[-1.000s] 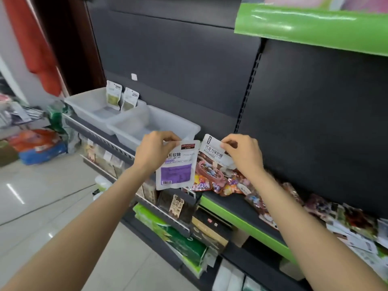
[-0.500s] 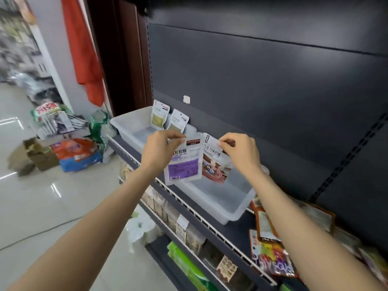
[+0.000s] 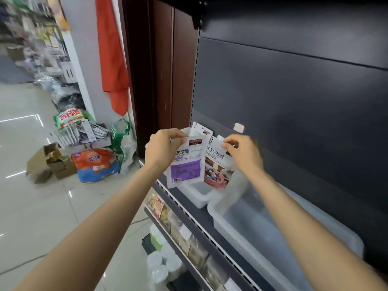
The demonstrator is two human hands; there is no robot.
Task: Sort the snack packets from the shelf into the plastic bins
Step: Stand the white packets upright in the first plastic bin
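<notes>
My left hand (image 3: pixel 161 150) pinches the top of a white snack packet with a purple label (image 3: pixel 185 164). My right hand (image 3: pixel 243 154) pinches the top corner of a second white packet with a brown picture of sweets (image 3: pixel 217 168). Both packets hang upright, side by side, over the far clear plastic bin (image 3: pixel 197 198). Behind them, the tops of two packets (image 3: pixel 198 130) stand in that bin against the back panel. The near clear plastic bin (image 3: pixel 273 238) lies on the same shelf under my right forearm, and what I can see of its inside is bare.
The dark shelf back panel (image 3: pixel 294 101) rises behind the bins. A wire rail (image 3: pixel 201 225) edges the shelf front, with packaged goods on lower shelves (image 3: pixel 176 225). On the floor to the left lie cardboard boxes (image 3: pixel 50 162), detergent bags (image 3: pixel 94 164) and a red cloth (image 3: pixel 113 59) hanging above.
The view has swung left along the shelf. Both hands have carried their packets from above the loose snack pile, past the near bin, to above the far bin.
</notes>
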